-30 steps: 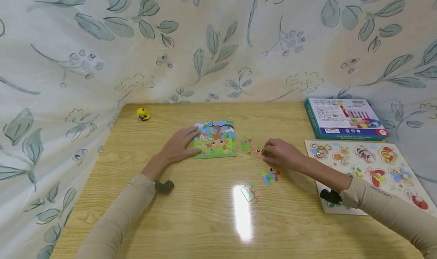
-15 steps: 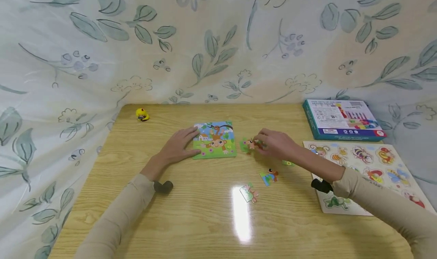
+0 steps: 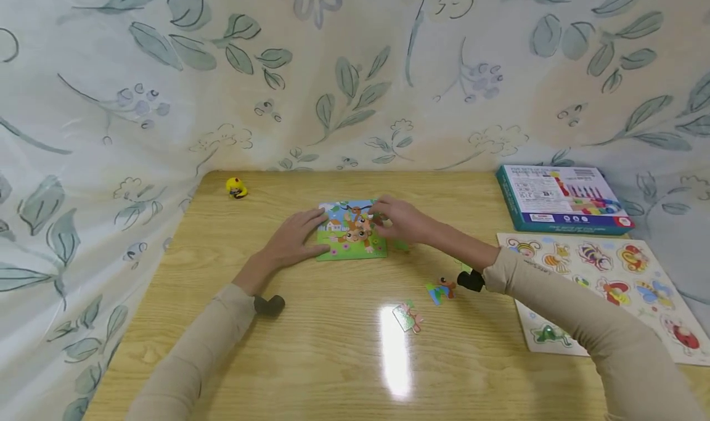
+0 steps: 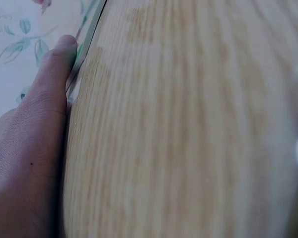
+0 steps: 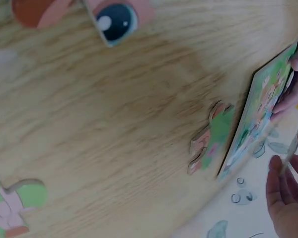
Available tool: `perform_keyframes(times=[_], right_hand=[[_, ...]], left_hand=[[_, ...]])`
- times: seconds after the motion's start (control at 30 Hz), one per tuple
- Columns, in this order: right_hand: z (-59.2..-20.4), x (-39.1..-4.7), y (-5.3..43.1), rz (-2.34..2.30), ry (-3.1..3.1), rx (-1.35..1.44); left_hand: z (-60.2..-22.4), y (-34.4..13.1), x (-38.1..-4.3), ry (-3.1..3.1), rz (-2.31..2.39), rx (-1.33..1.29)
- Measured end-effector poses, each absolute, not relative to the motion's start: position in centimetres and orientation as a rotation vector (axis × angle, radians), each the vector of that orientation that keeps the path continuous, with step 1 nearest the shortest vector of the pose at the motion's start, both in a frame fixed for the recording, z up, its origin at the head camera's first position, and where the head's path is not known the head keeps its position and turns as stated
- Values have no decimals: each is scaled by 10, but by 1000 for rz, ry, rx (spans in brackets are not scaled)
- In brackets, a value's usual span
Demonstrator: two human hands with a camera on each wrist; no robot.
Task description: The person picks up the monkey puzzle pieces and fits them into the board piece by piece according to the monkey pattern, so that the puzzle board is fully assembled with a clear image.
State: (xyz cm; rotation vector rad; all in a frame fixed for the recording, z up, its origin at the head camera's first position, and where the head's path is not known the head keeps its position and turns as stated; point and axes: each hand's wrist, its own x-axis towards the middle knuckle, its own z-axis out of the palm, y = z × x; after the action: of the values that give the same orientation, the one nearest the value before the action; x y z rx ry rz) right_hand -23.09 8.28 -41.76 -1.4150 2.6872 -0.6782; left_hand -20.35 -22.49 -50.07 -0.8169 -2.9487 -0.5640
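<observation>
The monkey puzzle board (image 3: 341, 251) lies flat on the table. My left hand (image 3: 291, 239) rests along its left side, fingers straight and touching the edge; in the left wrist view the thumb (image 4: 59, 62) lies against that edge. My right hand (image 3: 407, 220) pinches a puzzle piece (image 5: 293, 148) between thumb and fingertips, over the right part of the board. In the head view that piece shows a monkey's face (image 3: 363, 221). One loose puzzle piece (image 5: 213, 136) lies just beside the board, partly under the right hand in the head view.
More loose pieces lie to the right: a blue-and-brown one (image 3: 440, 291) and a pink-and-green one (image 3: 407, 317). A board of insect pictures (image 3: 601, 248) and a teal box (image 3: 566, 196) stand at the right. A small yellow figure (image 3: 236, 188) sits at the back left.
My right hand picked up a puzzle piece on the right and has carried it leftward over the monkey board. My left hand has stayed in place at the board's edge.
</observation>
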Motion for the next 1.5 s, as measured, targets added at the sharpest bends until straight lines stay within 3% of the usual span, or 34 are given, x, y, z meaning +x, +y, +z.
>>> perform_keyframes(times=[0.2, 0.47, 1.13, 1.5], right_hand=[[-420, -240, 87, -910, 2577, -1142], [-424, -245, 84, -1025, 2538, -980], [-444, -272, 42, -1055, 2363, -908], [-451, -268, 26, -865, 2547, -936]], left_hand=[[-498, -226, -203, -2956, -549, -813], [-496, -227, -201, -2946, -566, -815], [-500, -227, -203, -2935, -571, -815], [-501, -226, -205, -2910, -561, -841]])
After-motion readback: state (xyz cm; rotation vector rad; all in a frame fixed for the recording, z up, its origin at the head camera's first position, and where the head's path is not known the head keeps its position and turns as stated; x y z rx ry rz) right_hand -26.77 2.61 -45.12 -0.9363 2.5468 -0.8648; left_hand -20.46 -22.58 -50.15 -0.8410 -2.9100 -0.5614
